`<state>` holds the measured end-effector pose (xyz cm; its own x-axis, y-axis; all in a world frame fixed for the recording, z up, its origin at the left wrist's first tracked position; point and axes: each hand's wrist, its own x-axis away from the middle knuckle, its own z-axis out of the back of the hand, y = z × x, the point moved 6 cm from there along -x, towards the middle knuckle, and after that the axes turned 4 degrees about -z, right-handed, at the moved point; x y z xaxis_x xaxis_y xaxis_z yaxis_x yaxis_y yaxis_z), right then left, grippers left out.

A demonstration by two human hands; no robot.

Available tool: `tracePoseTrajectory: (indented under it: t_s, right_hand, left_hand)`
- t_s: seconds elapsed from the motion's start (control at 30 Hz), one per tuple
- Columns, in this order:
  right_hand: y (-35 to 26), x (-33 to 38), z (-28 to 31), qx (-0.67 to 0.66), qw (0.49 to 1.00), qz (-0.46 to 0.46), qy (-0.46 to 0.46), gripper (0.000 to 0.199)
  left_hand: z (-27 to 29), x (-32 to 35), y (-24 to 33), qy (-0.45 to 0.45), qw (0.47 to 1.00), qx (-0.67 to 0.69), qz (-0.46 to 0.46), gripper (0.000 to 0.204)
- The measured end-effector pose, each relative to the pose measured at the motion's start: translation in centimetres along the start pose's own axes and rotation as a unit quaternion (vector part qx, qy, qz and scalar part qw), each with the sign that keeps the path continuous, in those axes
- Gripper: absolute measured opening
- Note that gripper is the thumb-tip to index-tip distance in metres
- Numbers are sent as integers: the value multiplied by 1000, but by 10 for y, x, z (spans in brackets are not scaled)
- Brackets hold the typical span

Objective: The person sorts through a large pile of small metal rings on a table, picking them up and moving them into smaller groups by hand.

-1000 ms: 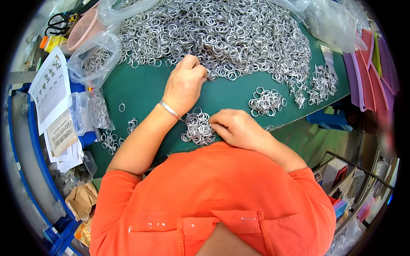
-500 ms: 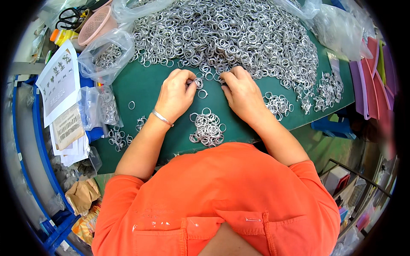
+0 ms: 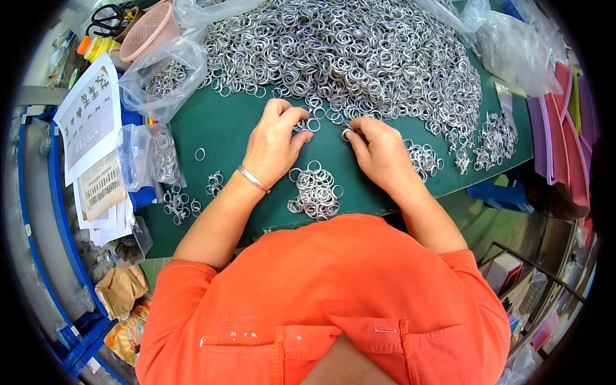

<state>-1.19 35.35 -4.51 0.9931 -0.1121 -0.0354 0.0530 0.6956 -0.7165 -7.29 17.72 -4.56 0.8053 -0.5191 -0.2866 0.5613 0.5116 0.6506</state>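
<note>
A big heap of grey metal rings point(image 3: 346, 58) covers the far part of the green table point(image 3: 237, 128). At the heap's near edge, my left hand point(image 3: 276, 141) is closed, pinching metal rings point(image 3: 301, 126) between thumb and fingers. To its right, my right hand point(image 3: 378, 151) is closed on a metal ring point(image 3: 347, 135) held at the fingertips. Between my forearms lies a small pile of rings point(image 3: 316, 192). Another small pile point(image 3: 425, 160) sits just right of my right hand.
Small ring groups point(image 3: 176, 204) lie at the left, by papers point(image 3: 93, 128) and a plastic bag of rings point(image 3: 163, 154). A pink basket point(image 3: 151, 32) and scissors point(image 3: 109, 19) stand far left. Clear bags point(image 3: 513, 48) and coloured folders point(image 3: 558, 128) are at the right.
My right hand has drawn back toward me and a little right, with a ring now showing at its fingertips. My left hand has shifted slightly right, still pinching rings.
</note>
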Motion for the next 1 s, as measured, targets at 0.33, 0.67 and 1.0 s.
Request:
tracePoseTrajectory:
  t_s: [0.33, 0.67, 1.0]
  right_hand:
    - [-18, -3, -15, 134, 981, 110, 85, 17]
    - [-30, -2, -18, 86, 958, 237, 137, 11]
    - [-18, -5, -20, -9, 970, 221, 105, 14]
  left_hand:
    - [1, 5, 16, -17, 999, -48, -19, 22]
    - [2, 11, 16, 29, 995, -76, -51, 23]
    - [3, 16, 6, 13, 999, -31, -30, 23]
